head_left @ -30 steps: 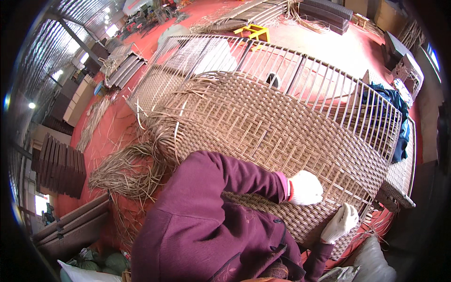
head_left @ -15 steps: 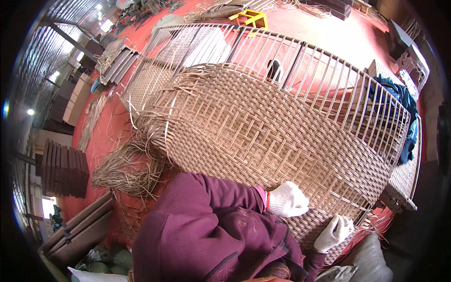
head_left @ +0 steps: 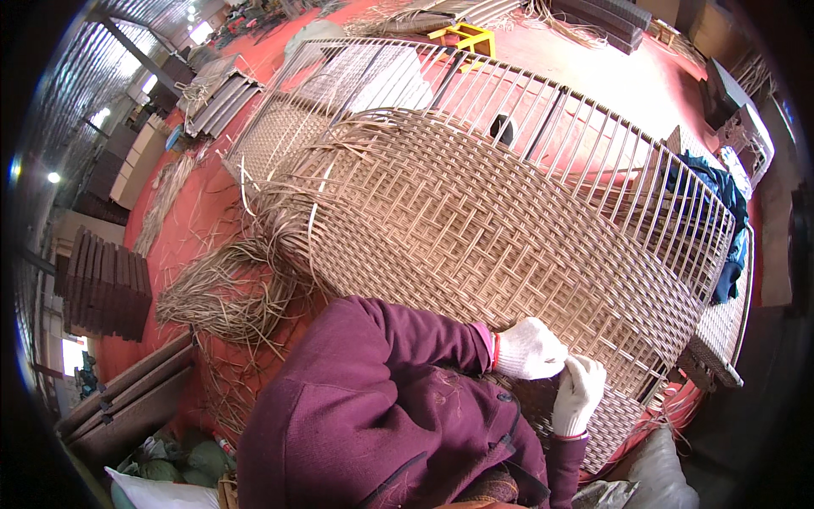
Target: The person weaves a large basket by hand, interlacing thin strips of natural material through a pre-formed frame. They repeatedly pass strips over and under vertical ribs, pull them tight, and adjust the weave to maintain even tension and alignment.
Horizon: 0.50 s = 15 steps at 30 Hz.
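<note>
While the left grip (head_left: 530, 349) and right grip (head_left: 579, 394), both white-gloved, are held close together with tips meeting or nearly so, the woven panel (head_left: 475, 220) is spread beneath and ahead of them. Both are curled; how narrow, and whether a strand is pinched in either, cannot be told. The left grip is set over the weave near the panel's closer edge; the right is set just beside it. A row of bare bars (head_left: 547, 123) is seen well ahead of both grips, beyond the weave. Loose strands (head_left: 233, 297) are heaped well left of the left grip. Dark blue cloth (head_left: 721, 195) is draped over the bars' right end, ahead and right of the right grip. A yellow stool (head_left: 466, 38) is stood far ahead, on red floor (head_left: 534, 55).
</note>
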Available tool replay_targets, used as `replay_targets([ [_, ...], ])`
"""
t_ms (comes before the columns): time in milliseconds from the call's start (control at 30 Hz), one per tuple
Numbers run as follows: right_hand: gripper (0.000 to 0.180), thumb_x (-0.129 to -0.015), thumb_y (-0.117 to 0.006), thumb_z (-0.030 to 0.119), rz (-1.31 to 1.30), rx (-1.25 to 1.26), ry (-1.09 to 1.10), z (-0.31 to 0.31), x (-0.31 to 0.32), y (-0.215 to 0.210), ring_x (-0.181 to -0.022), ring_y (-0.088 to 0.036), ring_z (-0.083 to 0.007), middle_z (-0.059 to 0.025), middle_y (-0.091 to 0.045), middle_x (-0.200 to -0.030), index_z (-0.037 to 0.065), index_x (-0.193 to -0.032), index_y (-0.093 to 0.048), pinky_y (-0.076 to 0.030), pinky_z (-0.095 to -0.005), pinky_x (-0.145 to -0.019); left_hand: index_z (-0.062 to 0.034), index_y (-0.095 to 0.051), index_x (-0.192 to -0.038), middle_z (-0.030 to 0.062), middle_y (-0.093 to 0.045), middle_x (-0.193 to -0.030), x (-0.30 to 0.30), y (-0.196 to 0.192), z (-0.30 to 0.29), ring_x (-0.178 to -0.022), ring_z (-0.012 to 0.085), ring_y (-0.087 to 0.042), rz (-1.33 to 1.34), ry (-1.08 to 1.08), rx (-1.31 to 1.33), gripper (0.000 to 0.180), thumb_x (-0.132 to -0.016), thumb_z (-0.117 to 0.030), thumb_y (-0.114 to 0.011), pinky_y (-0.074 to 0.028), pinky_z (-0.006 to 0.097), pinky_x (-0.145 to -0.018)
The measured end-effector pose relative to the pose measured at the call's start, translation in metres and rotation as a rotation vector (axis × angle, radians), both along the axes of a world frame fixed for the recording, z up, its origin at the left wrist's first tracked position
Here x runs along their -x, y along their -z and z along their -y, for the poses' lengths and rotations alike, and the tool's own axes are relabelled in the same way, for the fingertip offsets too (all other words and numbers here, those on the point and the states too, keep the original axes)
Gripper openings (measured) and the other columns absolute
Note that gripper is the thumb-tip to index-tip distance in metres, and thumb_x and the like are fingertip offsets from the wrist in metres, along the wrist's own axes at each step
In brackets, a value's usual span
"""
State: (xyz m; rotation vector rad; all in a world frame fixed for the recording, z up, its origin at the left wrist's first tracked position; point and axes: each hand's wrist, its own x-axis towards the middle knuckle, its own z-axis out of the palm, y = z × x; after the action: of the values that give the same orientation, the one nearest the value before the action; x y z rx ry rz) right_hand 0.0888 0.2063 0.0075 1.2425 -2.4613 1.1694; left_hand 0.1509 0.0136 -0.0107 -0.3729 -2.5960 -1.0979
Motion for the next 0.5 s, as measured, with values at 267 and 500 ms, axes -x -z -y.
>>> replay_targets([
  [267,0.014,-0.082,-0.077,-0.003,0.104,0.039,-0.02,0.002,0.005,0.002,-0.09,-0.064,-0.0296,-0.0089,-0.069,-0.09,0.007,-0.089,-0.071,-0.05,-0.04,-0.085,-0.008,-0.076,-0.097,0.0103,-0.076,-0.093,-0.028,-0.03,0.078,-0.083,0.0286,-0.074,-0.196,-0.205,0.098,0.013,-0.094,-0.019,-0.069,-0.06,0.04,-0.075],
  [500,0.013,-0.086,-0.08,0.005,0.171,-0.111,0.018,-0.001,0.011,0.011,-0.084,-0.061,-0.03,-0.0102,-0.063,-0.084,0.005,-0.088,-0.067,-0.049,-0.0403,-0.08,-0.0044,-0.077,-0.116,0.0117,-0.076,-0.102,-0.093,-0.029,0.219,-0.079,0.0242,-0.072,-0.038,-0.597,0.54,0.023,-0.097,-0.013,-0.066,-0.059,0.037,-0.074],
])
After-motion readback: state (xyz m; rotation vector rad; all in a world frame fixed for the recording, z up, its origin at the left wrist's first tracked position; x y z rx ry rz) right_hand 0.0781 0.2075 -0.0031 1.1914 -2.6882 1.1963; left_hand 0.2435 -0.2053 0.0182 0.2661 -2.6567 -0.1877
